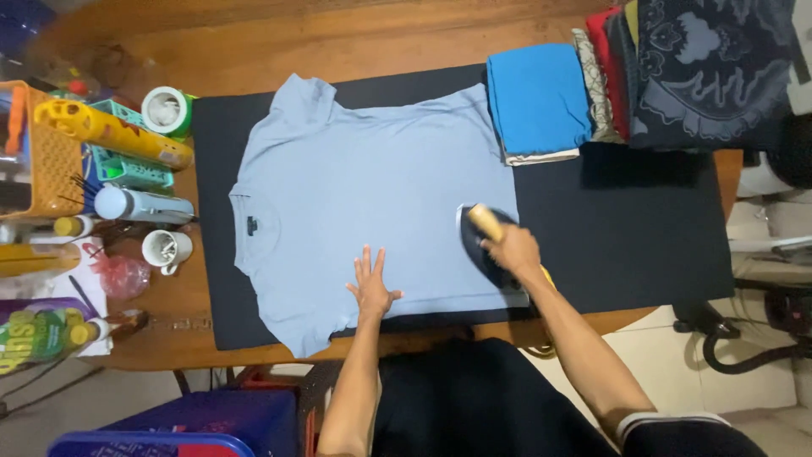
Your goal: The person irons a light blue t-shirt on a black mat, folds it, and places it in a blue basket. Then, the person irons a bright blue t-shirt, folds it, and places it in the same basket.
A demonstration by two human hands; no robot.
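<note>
Right hand (510,250): grip clamped on iron (484,245) handle, iron sole flat on shirt (372,199) near hem, at shirt's right end in my view. Left hand (370,283): fingers spread apart, palm pressed flat on shirt's near edge, holding nothing. I note shirt is light blue, laid flat on black mat (626,220) over wooden counter (279,42). Folded clothes (541,97) stacked at mat's far corner. Cup (166,250), bottles and tape roll (167,110) left of mat.

Wooden surface (254,42), warm brown, evenly lit. Pale tiled floor (677,355) below at right. Blue plastic bin (194,427) on floor, lower left. Black cable (744,360) coils across tiles.
</note>
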